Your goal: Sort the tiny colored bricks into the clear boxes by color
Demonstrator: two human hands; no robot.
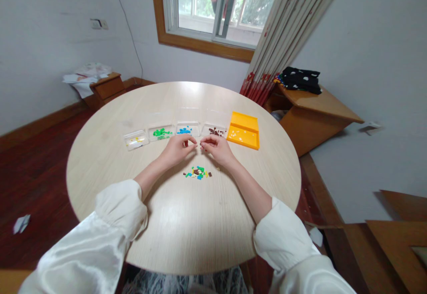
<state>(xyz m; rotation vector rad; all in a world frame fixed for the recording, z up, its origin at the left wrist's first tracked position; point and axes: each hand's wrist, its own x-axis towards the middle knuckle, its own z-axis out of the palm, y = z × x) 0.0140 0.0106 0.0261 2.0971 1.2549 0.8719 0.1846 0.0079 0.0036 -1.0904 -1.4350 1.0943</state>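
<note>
The brick pile (pixel 198 172) is stretching sideways on the counter (pixel 187 227). Whether the left hand (pixel 178 149) or right hand (pixel 217 149) is pinching anything, I cannot tell. A clear box (pixel 150 136) is holding green bricks (pixel 161 132).

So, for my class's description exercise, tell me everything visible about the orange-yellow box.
The orange-yellow box is shallow, rectangular and looks like plastic. It lies open on the table, its lid folded back on the far side, its tray nearer the person. Small whitish pieces lie scattered in the tray. It ends the row of containers on the right; the right hand is nearest, not touching.
</note>
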